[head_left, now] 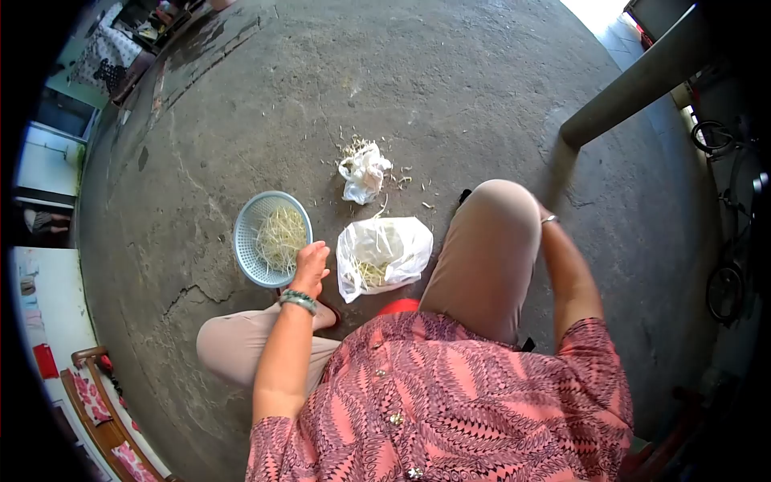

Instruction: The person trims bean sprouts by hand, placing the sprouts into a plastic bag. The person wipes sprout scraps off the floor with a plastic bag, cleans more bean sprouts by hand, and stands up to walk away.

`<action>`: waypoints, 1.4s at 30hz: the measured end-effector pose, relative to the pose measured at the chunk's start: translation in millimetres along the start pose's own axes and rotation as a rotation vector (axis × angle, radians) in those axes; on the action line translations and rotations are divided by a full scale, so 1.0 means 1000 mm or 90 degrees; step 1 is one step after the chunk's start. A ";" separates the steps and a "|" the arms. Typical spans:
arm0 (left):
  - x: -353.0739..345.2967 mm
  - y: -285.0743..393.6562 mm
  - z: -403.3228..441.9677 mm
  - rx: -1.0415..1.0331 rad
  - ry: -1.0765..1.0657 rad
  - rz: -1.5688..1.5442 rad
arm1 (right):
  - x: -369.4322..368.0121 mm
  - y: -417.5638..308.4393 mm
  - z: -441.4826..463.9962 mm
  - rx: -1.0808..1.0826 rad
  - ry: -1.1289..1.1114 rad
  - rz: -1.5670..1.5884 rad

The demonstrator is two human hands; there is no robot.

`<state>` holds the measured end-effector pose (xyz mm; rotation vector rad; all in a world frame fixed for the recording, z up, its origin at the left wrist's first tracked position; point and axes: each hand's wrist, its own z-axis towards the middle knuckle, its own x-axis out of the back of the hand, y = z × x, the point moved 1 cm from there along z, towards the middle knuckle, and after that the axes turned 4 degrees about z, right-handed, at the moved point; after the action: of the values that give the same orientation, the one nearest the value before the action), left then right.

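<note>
My left hand [310, 269], with a beaded bracelet at its wrist, is by the right rim of a light blue plastic basket [243, 233]. Its fingers are curled together, and whatever they may hold cannot be made out. Inside the basket lies a heap of pale bean sprouts [281, 241]. More bean sprouts [371, 273] are in an open white plastic bag [411, 241] on the floor between my legs. My right arm [569, 265] reaches past the outer side of my right knee, which hides my right hand; only the wrist with a bangle [550, 218] shows.
Beyond the bag lies a crumpled white plastic bag [365, 170] among scattered sprout scraps [353, 146]. A grey pillar [626, 88] stands at the right, bicycles [725, 293] behind it. A wooden seat with flowered cushions [92, 398] is at the lower left.
</note>
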<state>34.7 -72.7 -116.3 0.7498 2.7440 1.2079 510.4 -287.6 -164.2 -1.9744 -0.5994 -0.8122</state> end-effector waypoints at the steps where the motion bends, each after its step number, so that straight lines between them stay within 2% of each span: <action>1: 0.005 0.010 -0.002 -0.023 -0.007 0.006 | -0.028 0.006 0.002 -0.005 0.005 -0.009; 6: 0.010 0.054 -0.041 -0.038 -0.032 -0.044 | -0.164 0.082 0.058 -0.110 0.066 -0.134; 9: 0.004 0.063 -0.066 -0.019 -0.039 -0.098 | -0.285 0.181 0.123 -0.166 0.223 -0.161; 13: 0.003 0.057 -0.082 0.000 -0.063 -0.165 | -0.191 0.096 0.076 -0.182 0.113 -0.265; 15: 0.001 0.054 -0.090 0.010 -0.073 -0.181 | -0.146 0.065 0.056 -0.225 0.107 -0.232; 17: -0.002 0.063 -0.097 0.005 -0.087 -0.183 | -0.096 0.034 0.033 -0.311 0.123 -0.106; 19: -0.003 0.078 -0.101 -0.019 -0.107 -0.163 | -0.096 0.057 0.033 -0.333 0.117 -0.099; 21: 0.004 0.090 -0.096 -0.042 -0.134 -0.150 | -0.111 0.109 0.035 -0.313 0.137 -0.078; 22: 0.004 0.099 -0.096 -0.047 -0.140 -0.125 | -0.104 0.121 0.032 -0.294 0.063 -0.119; 23: 0.006 0.105 -0.095 -0.051 -0.141 -0.101 | -0.092 0.116 0.030 -0.272 -0.012 -0.162; 25: 0.016 0.115 -0.086 -0.058 -0.168 -0.076 | -0.039 0.047 0.015 -0.390 0.051 -0.048; 27: 0.029 0.124 -0.076 -0.121 -0.202 -0.058 | -0.044 0.094 0.038 -0.292 0.118 0.511; 29: 0.042 0.127 -0.060 -0.140 -0.205 -0.075 | 0.053 -0.080 -0.017 -0.173 0.173 0.659; 31: 0.048 0.140 -0.052 -0.122 -0.201 -0.047 | 0.092 -0.166 -0.051 0.005 0.160 0.633; 32: 0.059 0.133 -0.036 -0.312 -0.226 0.189 | 0.101 -0.181 -0.057 0.123 0.118 0.406; 33: 0.069 0.126 -0.020 -0.516 -0.186 0.400 | 0.106 -0.195 -0.056 0.242 0.076 0.175; 35: 0.059 0.118 -0.029 -0.080 -0.232 -0.082 | 0.114 -0.217 -0.055 0.194 0.042 0.072; 37: 0.059 0.117 -0.028 0.010 -0.221 -0.101 | 0.112 -0.221 -0.047 0.236 0.049 -0.055; 39: 0.062 0.116 -0.029 0.042 -0.263 -0.158 | 0.114 -0.259 -0.030 0.216 -0.010 -0.182; 40: 0.064 0.112 -0.024 0.064 -0.239 -0.172 | 0.116 -0.257 -0.022 0.229 -0.066 -0.221; 42: 0.067 0.108 -0.019 0.102 -0.181 -0.168 | 0.119 -0.257 -0.006 0.206 -0.134 -0.183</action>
<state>15.8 7.0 -16.9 0.5022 2.6174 0.7730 414.3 -156.7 67.6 -1.7073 -1.0876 -0.6327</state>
